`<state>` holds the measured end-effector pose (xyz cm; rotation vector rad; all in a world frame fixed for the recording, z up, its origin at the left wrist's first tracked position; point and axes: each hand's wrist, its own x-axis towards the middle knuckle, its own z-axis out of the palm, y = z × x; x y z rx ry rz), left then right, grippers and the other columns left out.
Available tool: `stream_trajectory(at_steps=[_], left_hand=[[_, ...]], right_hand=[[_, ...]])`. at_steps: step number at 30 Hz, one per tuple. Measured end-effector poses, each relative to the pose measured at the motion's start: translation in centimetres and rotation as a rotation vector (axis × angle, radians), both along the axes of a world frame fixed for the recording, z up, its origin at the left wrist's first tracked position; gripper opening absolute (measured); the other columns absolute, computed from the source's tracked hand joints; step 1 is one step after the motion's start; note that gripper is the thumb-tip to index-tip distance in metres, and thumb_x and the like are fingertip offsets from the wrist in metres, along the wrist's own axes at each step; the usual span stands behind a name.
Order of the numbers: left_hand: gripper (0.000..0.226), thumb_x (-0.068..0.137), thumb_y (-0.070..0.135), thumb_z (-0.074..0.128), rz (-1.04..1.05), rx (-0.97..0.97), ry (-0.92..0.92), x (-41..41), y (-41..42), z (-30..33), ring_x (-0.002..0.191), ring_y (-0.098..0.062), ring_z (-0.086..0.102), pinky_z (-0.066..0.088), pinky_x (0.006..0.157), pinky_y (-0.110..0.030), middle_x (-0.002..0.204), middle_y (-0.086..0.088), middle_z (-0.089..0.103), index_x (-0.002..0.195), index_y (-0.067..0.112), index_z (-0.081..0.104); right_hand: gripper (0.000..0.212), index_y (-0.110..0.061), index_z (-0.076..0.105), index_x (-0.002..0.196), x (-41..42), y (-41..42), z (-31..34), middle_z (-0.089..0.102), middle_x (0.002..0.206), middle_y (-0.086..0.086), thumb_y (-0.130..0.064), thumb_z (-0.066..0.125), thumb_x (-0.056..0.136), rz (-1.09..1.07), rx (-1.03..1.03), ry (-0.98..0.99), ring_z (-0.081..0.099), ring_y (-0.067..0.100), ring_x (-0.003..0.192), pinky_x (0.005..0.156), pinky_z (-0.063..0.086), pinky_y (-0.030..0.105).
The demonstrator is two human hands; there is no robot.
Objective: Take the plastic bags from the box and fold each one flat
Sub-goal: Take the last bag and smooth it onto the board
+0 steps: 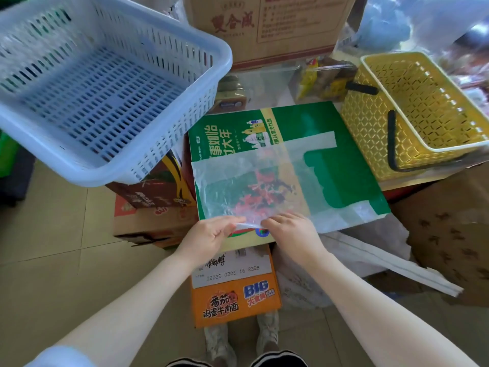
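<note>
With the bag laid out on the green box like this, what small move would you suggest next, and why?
Probably lift the near edge and fold it away across the bag. The clear plastic bag lies spread on the green box, and the left hand and right hand both pinch its near edge.

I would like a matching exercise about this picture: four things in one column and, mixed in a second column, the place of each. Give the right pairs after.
Things:
1. plastic bag
2. blue basket
3. yellow basket
4. orange box

Places:
A. at the upper left, above brown cartons
B. spread flat on the green box
C. near the person's feet, under the green box
D. to the right of the green box

Pairs: 1-B, 2-A, 3-D, 4-C
</note>
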<state>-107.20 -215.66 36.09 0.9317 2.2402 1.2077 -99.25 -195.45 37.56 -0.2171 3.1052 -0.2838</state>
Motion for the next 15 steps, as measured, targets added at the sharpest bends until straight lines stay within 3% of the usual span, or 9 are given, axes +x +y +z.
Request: stream_trajectory(at_steps=[4,6,9,11,13,15], left_hand=[[0.063,0.080,0.076,0.023,-0.061,-0.022,-0.068,-1.2,-1.7,-0.7,0.114,0.015,0.042,0.030,0.090,0.002,0.121,0.022,0.052,0.121,0.038,0.052],[0.059,0.081,0.075,0.021,-0.087,-0.066,-0.015,-1.7,-2.5,-1.3,0.114,0.015,0.040,0.029,0.092,0.000,0.124,0.022,0.051,0.122,0.042,0.048],[0.059,0.085,0.072,0.014,-0.192,-0.175,0.160,-2.2,-3.1,-2.0,0.117,0.007,0.041,0.036,0.095,-0.015,0.128,0.021,0.050,0.128,0.042,0.041],[0.059,0.086,0.069,0.013,-0.212,-0.203,0.237,-2.5,-2.9,-2.3,0.119,-0.004,0.046,0.042,0.093,-0.026,0.131,0.013,0.052,0.130,0.039,0.038],[0.062,0.085,0.070,0.010,-0.190,-0.223,0.240,-2.9,-2.5,-2.2,0.122,-0.006,0.043,0.042,0.093,-0.027,0.135,0.014,0.047,0.131,0.039,0.035],[0.070,0.080,0.075,0.006,-0.177,-0.239,0.197,-3.1,-2.0,-2.1,0.124,-0.003,0.037,0.036,0.093,-0.021,0.137,0.021,0.035,0.130,0.040,0.038]], right_hand=[[0.026,-0.019,0.070,0.069,0.8,2.1,-0.8,0.072,0.066,-0.005,-0.017,0.058,0.046,-0.071,0.079,-0.107,0.067,0.016,0.056,0.051,0.046,0.016],[0.034,-0.015,0.074,0.078,1.6,3.4,-1.6,0.075,0.076,0.000,-0.013,0.050,0.054,-0.119,0.097,-0.104,0.070,0.018,0.063,0.053,0.051,0.020],[0.051,-0.012,0.075,0.092,2.5,5.1,-2.5,0.075,0.089,0.004,-0.014,0.033,0.063,-0.188,0.122,-0.078,0.072,0.020,0.073,0.058,0.056,0.026],[0.049,-0.008,0.074,0.095,2.9,6.0,-2.8,0.074,0.094,0.007,-0.010,0.037,0.065,-0.244,0.136,-0.033,0.072,0.023,0.077,0.061,0.057,0.031],[0.043,-0.004,0.070,0.105,3.2,7.1,-3.2,0.071,0.106,0.012,0.004,0.051,0.067,-0.346,0.090,0.005,0.070,0.028,0.092,0.073,0.057,0.036],[0.053,-0.003,0.056,0.127,3.4,8.3,-3.5,0.055,0.133,0.012,0.015,0.052,0.077,-0.469,0.016,-0.052,0.052,0.028,0.123,0.097,0.045,0.036]])
